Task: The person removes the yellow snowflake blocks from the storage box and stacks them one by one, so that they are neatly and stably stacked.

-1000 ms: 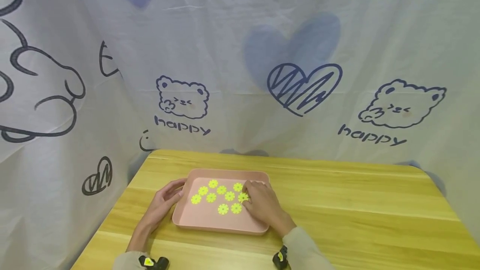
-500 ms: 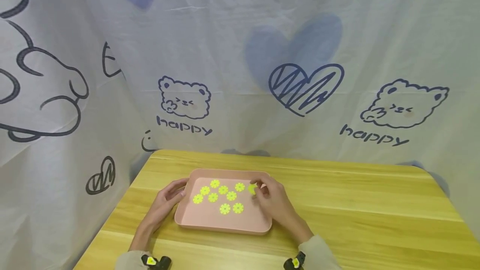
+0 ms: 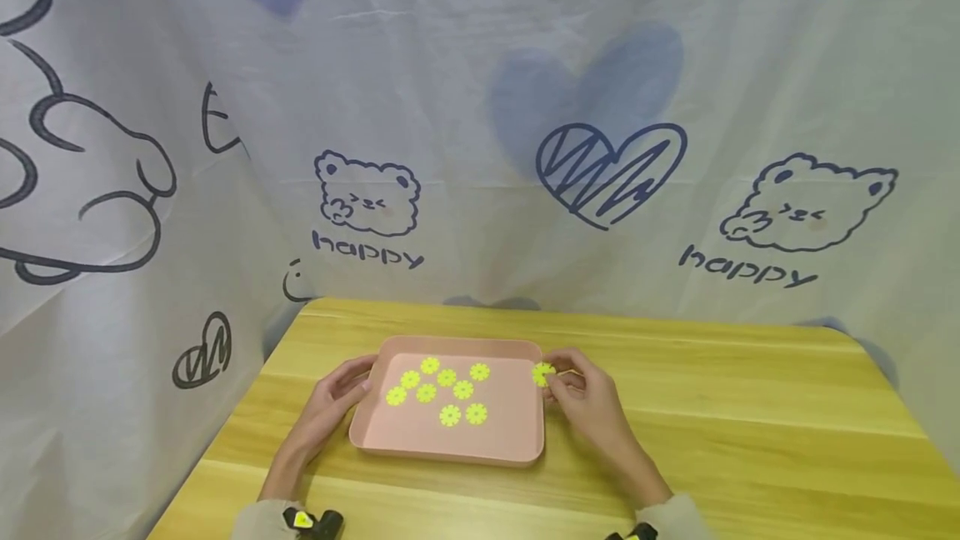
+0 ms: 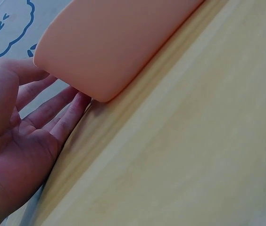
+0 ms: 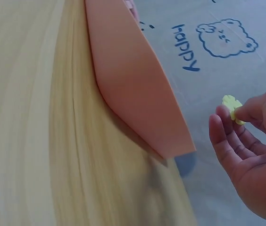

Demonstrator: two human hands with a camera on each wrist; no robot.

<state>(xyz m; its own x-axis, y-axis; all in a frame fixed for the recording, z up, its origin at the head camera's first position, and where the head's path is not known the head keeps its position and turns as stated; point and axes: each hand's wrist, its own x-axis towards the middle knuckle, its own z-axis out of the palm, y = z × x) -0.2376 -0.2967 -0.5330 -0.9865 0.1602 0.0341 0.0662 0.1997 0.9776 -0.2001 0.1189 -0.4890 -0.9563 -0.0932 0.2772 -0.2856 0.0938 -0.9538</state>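
Note:
A pink tray (image 3: 405, 433) stands on the table and holds several yellow snowflake-shaped notched discs (image 3: 450, 415). At its left end my left hand (image 3: 330, 402) holds the rim, with the thumb at the edge and the fingers against the outer wall (image 4: 95, 52). My right hand (image 3: 588, 402) is just beyond the tray's right end and pinches one yellow snowflake disc (image 3: 543, 374) between thumb and fingers. From the right wrist, that disc (image 5: 231, 102) appears raised, apart from the tray wall (image 5: 128, 70).
The wood-grain table (image 3: 720, 423) extends to the right of the tray and in front of it. A white curtain (image 3: 465, 90) with printed hearts and bears hangs behind and to the left. Black wrist cameras (image 3: 318, 523) sit at the sleeves.
My right hand has picked a snowflake disc out of the tray's right part and carried it rightward to the right rim. The left hand has stayed at the tray's left end.

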